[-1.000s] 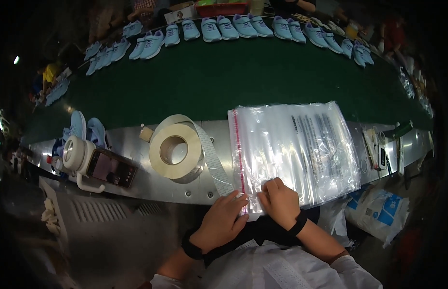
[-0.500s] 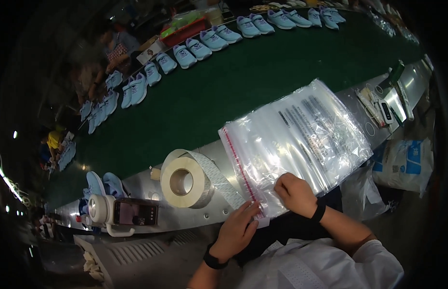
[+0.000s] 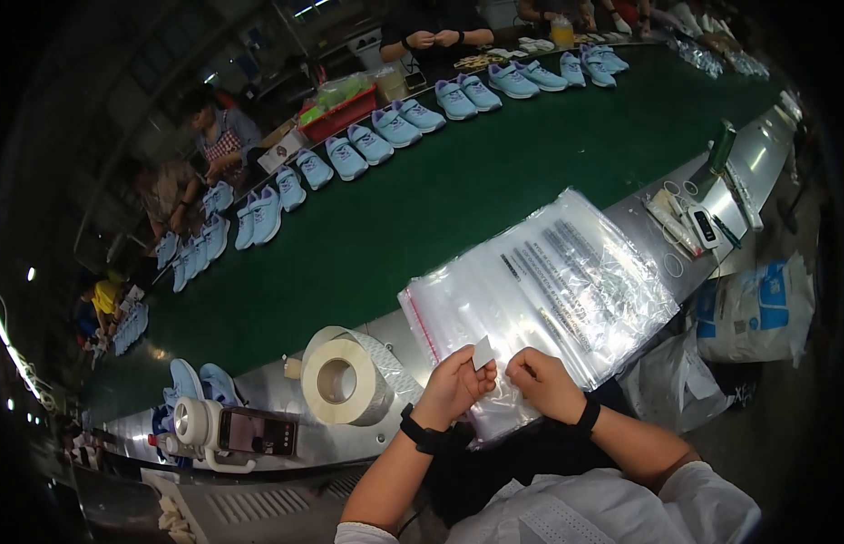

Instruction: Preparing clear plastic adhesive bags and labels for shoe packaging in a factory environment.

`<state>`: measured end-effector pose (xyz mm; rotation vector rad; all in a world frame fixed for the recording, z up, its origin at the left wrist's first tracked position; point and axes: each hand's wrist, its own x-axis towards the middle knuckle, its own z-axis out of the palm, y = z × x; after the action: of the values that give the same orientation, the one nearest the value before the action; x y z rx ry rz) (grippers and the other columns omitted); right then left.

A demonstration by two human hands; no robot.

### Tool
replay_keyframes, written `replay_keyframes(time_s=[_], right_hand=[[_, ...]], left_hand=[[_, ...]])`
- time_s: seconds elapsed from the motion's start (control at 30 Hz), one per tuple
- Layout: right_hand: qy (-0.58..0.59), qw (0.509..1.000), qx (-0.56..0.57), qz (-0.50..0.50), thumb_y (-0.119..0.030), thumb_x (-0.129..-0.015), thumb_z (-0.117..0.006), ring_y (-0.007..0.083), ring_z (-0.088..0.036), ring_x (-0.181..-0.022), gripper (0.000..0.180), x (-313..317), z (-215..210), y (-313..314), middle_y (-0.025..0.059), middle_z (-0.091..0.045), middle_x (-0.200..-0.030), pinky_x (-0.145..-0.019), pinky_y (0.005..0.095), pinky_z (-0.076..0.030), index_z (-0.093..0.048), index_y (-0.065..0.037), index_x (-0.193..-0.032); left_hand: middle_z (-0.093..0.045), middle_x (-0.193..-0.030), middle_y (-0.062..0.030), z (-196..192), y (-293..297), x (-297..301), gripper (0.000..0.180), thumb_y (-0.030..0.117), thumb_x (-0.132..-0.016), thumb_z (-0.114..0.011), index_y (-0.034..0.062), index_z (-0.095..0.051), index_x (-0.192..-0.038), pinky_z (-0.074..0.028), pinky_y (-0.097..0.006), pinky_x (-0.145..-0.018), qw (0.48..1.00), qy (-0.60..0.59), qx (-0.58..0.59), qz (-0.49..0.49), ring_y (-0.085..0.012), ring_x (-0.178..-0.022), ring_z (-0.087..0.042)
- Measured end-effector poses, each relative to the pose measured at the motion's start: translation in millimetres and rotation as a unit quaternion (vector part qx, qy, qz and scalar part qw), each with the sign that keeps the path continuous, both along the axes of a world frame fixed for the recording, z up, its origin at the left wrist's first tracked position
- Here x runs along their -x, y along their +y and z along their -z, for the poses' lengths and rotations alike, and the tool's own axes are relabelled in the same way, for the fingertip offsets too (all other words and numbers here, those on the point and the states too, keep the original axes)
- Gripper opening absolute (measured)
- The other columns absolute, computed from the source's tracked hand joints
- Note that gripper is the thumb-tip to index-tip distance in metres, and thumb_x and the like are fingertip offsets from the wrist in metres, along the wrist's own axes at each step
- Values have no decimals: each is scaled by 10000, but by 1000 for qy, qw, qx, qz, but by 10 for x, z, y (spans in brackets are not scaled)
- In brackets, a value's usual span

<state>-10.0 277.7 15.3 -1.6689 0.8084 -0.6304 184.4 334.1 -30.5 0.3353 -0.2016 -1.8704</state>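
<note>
Pinching a small white label (image 3: pixel 482 353) between thumb and forefinger, my left hand (image 3: pixel 455 385) has its fingers curled in close, the label standing up above the fingertips, tilted. The hand sits at the near edge of the stack of clear plastic bags (image 3: pixel 549 290), its knuckles over the corner of the stack nearest me. My right hand (image 3: pixel 544 383) is just beside it, fingers drawn into a loose fist with the tips pressed down on the near edge of the top bag; whether it actually grips the film or only bears on it I cannot tell. The two hands are near each other but apart, with the label between them and closer to the left. Both wrists wear a dark band.

The bags lie on the metal ledge (image 3: pixel 385 431) that runs along the green conveyor belt (image 3: pixel 422 208), their red-striped edge turned to my left. To the left of the stack, a roll of white labels (image 3: pixel 342 382) stands tilted on the ledge, well clear of my left hand. Farther left a phone on a small stand (image 3: pixel 249 432) rests on the same ledge. Pale blue shoes (image 3: pixel 395 127) line the far side of the belt.
</note>
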Motion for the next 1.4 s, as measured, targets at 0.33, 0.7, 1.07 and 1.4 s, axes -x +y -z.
replay_keyframes(time_s=[0.33, 0.7, 1.07, 1.4], right_hand=[[-67, 943, 316, -80, -89, -829, -590, 229, -559, -888, 75, 212, -315, -168, 79, -556, -972, -687, 315, -477, -594, -79, -903], [44, 910, 399, -105, -91, -567, -721, 337, -497, -1084, 637, 386, -177, 147, 129, -507, -1172, -891, 406, -437, -514, -56, -1168], [-15, 939, 335, 79, -66, -802, -554, 301, -586, -666, 51, 68, -162, 58, 134, -583, -804, -564, 370, -476, -567, -41, -844], [-238, 921, -210, 224, -228, -961, -408, 209, -606, -880, 272, 600, -52, -740, 107, -596, -1007, -697, 307, -492, -547, 1, -1005]], left_hand=[[-557, -920, -109, -571, -311, 431, 315, 148, -932, -369, -22, -452, -1185, -531, -335, -673, 867, -479, -137, -23, -257, -863, -641], [-395, -1293, -305, -782, -238, 487, 641, 468, -957, -329, -12, -188, -1356, -403, -478, -957, 969, -172, -176, -16, -379, -1154, -475], [-271, -1431, -163, -1309, 319, 793, 516, 257, -965, -408, -3, -250, -1382, -338, -404, -1024, 822, -481, -51, -301, -254, -1300, -330], [-327, -1391, -206, -517, 393, 466, 655, 266, -944, -474, -18, -119, -1416, -415, -380, -957, 923, -312, -119, -193, -316, -1205, -456]])
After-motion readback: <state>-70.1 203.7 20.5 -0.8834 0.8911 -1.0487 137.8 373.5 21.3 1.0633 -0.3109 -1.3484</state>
